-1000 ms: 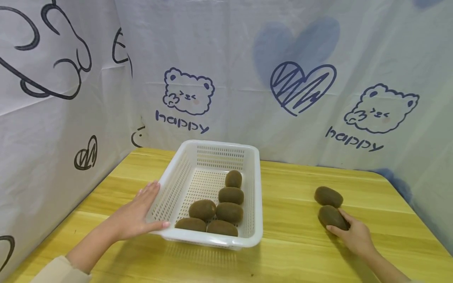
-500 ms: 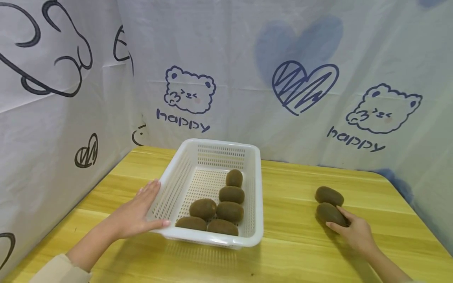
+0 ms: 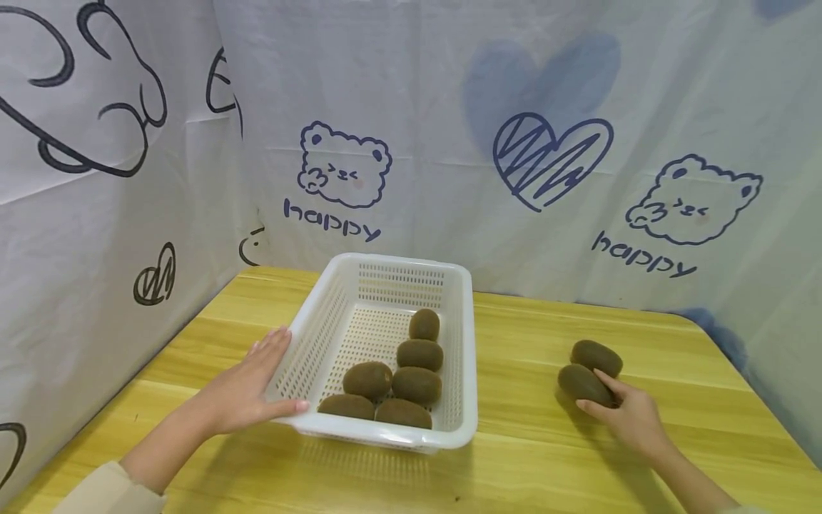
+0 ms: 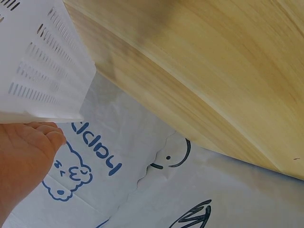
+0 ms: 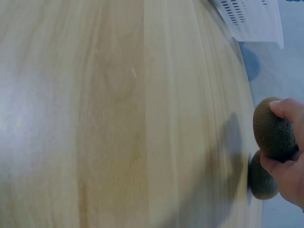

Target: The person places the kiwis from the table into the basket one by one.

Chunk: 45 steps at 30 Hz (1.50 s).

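Observation:
A white plastic basket [image 3: 467,343] stands on the table with several brown kiwis in it, one of them the kiwi [image 3: 419,354] by its right wall. My left hand [image 3: 240,389] rests against the basket's left rim, fingers extended and thumb over the near corner. At the right, my right hand [image 3: 636,421] pinches a kiwi [image 3: 583,384] between thumb and fingers. The right wrist view shows this held kiwi [image 5: 273,130] raised off the wood, its shadow apart from it. Another kiwi [image 3: 597,357] lies on the table just behind it.
The yellow wood-grain table [image 3: 514,464] extends between the basket and my right hand, and toward me. White cloth [image 3: 443,178] with printed bears and hearts hangs along the back and left edges.
My right hand has lifted the kiwi it grips and moved it left, away from the other loose kiwi. The left hand and the basket have stayed in place.

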Available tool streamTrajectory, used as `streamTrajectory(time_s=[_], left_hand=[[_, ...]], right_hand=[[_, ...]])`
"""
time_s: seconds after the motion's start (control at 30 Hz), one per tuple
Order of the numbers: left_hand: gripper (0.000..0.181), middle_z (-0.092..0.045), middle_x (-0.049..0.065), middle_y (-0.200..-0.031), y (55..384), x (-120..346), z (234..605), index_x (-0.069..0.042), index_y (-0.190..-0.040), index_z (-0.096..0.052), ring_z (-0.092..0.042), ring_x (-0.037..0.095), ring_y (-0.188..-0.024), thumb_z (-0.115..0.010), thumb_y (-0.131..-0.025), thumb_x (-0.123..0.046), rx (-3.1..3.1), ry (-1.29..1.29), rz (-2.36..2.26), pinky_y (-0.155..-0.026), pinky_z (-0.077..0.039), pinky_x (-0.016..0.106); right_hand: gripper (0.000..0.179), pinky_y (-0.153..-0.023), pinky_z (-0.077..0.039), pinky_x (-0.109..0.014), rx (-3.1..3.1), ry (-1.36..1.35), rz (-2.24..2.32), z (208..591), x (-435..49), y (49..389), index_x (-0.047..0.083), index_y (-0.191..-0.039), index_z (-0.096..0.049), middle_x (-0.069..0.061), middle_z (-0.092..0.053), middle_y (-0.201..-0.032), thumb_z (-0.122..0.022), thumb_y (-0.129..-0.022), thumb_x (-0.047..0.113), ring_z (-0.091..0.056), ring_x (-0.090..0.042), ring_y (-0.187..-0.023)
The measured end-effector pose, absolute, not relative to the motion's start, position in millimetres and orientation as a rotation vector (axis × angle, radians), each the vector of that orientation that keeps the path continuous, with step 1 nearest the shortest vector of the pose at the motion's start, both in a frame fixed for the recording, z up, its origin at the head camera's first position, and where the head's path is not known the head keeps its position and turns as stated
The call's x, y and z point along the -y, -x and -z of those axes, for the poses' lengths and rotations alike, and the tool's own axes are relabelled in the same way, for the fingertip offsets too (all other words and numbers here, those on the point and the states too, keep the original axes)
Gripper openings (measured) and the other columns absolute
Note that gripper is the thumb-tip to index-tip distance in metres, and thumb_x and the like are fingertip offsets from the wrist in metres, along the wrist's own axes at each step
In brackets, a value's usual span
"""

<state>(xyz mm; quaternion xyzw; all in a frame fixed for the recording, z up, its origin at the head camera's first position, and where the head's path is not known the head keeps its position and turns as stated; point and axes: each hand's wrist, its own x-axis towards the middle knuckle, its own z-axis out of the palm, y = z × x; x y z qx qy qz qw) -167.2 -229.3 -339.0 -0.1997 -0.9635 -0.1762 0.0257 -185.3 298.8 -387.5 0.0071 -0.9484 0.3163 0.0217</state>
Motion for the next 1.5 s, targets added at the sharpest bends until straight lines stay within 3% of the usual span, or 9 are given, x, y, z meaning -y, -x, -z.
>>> streamTrajectory(time_s=[0.1, 0.2, 0.3, 0.47, 0.63, 0.8, 1.03, 1.5], left_hand=[[0.105, -0.012, 0.024, -0.153, 167.0, 229.4, 339.5, 0.006, -0.146, -0.014, -0.014, 0.043, -0.14, -0.06, -0.078, -0.059, 2.979, 0.615, 0.544, -0.113, -0.018, 0.057], [0.105, -0.012, 0.024, -0.153, 166.9, 229.6, 339.5, 0.006, -0.146, -0.014, -0.014, 0.044, -0.14, -0.06, -0.078, -0.06, 2.981, 0.613, 0.539, -0.113, -0.019, 0.057], [0.105, -0.011, 0.024, -0.153, 166.7, 229.5, 339.1, 0.006, -0.146, -0.013, -0.014, 0.044, -0.14, -0.059, -0.078, -0.061, 2.983, 0.612, 0.533, -0.113, -0.019, 0.057], [0.106, -0.011, 0.024, -0.153, 167.5, 229.9, 340.4, 0.005, -0.146, -0.013, -0.014, 0.044, -0.14, -0.059, -0.078, -0.061, 2.987, 0.608, 0.535, -0.113, -0.019, 0.057], [0.106, -0.01, 0.023, -0.154, 169.7, 229.8, 342.2, 0.005, -0.147, -0.012, -0.012, 0.042, -0.141, -0.059, -0.078, -0.061, 2.996, 0.596, 0.543, -0.113, -0.017, 0.056], [0.106, -0.012, 0.024, -0.153, 169.0, 229.9, 341.6, 0.006, -0.146, -0.013, -0.014, 0.044, -0.14, -0.059, -0.078, -0.061, 2.98, 0.609, 0.539, -0.113, -0.019, 0.057], [0.106, -0.012, 0.025, -0.153, 169.4, 230.1, 340.7, 0.006, -0.146, -0.013, -0.013, 0.044, -0.14, -0.06, -0.078, -0.06, 2.977, 0.61, 0.542, -0.113, -0.019, 0.057], [0.105, -0.01, 0.024, -0.153, 169.2, 228.6, 340.4, 0.005, -0.146, -0.012, -0.013, 0.043, -0.14, -0.06, -0.078, -0.059, 2.999, 0.596, 0.548, -0.113, -0.018, 0.056]], right_hand=[[0.078, -0.062, -0.052, -0.029, 2.94, -0.022, -0.99, 385.6, -295.9, 186.6, -0.006, -0.138, -0.036, -0.041, -0.043, -0.128, -0.068, -0.082, 0.038, -0.06, -0.046, -0.098], [0.077, -0.052, -0.043, -0.023, 2.945, 0.005, -1.004, 382.7, -292.2, 188.0, -0.004, -0.139, -0.037, -0.035, -0.059, -0.11, -0.068, -0.082, 0.037, -0.061, -0.026, -0.067], [0.074, -0.046, -0.039, -0.022, 2.938, 0.003, -1.006, 379.5, -287.8, 187.7, -0.003, -0.138, -0.039, -0.032, -0.064, -0.101, -0.069, -0.082, 0.035, -0.052, -0.012, -0.057], [0.072, -0.05, -0.043, -0.022, 2.92, -0.043, -0.979, 373.9, -279.4, 186.7, -0.004, -0.136, -0.041, -0.037, -0.059, -0.111, -0.069, -0.082, 0.034, -0.063, -0.026, -0.077], [0.072, -0.057, -0.05, -0.023, 2.899, -0.087, -0.989, 368.9, -270.4, 186.3, -0.005, -0.135, -0.042, -0.038, -0.052, -0.121, -0.07, -0.082, 0.034, -0.063, -0.039, -0.095], [0.072, -0.054, -0.048, -0.022, 2.898, -0.103, -1.045, 363.5, -262.6, 185.6, -0.006, -0.136, -0.04, -0.037, -0.05, -0.124, -0.069, -0.083, 0.033, -0.064, -0.034, -0.093], [0.07, -0.065, -0.057, -0.027, 2.842, -0.168, -1.107, 355.4, -253.7, 184.8, -0.007, -0.135, -0.041, -0.036, -0.048, -0.128, -0.069, -0.083, 0.03, -0.062, -0.041, -0.101], [0.068, -0.069, -0.058, -0.027, 2.775, -0.226, -1.194, 338.1, -236.5, 186.9, -0.002, -0.137, -0.042, -0.033, -0.048, -0.13, -0.068, -0.084, 0.031, -0.06, -0.04, -0.106]])
